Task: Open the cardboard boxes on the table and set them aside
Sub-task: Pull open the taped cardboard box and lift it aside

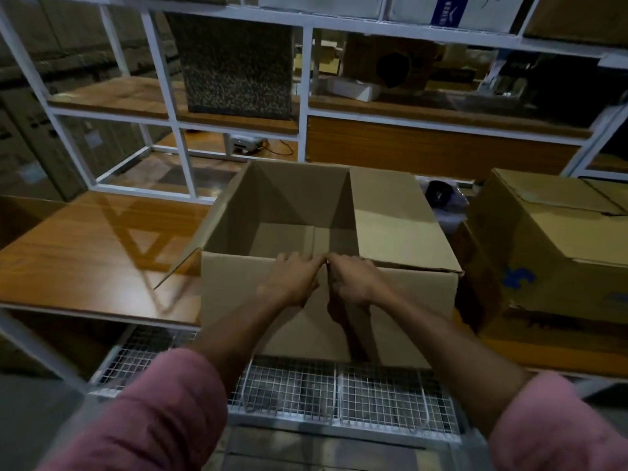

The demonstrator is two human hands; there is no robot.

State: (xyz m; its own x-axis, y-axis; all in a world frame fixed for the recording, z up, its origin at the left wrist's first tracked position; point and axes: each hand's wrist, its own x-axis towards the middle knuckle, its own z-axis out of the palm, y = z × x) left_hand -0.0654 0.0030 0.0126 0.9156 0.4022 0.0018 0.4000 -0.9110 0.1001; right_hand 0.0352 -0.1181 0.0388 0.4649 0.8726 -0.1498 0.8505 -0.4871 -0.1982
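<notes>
An open brown cardboard box (407,300) stands on the wooden table (88,253) right in front of me, its inside empty. Its right flap lies folded out flat and its left flap hangs down outward. My left hand (292,280) and my right hand (353,280) sit side by side on the middle of the near top edge, fingers curled over the rim and into the box. A second cardboard box (557,253) with blue marks on its side lies tilted at the right, its top flaps closed.
A white metal shelf frame (183,154) rises behind the table, holding a dark speckled block (238,62) and more cartons. A wire-mesh rack (306,389) lies below the table's near edge. A black object (438,193) sits behind the open box.
</notes>
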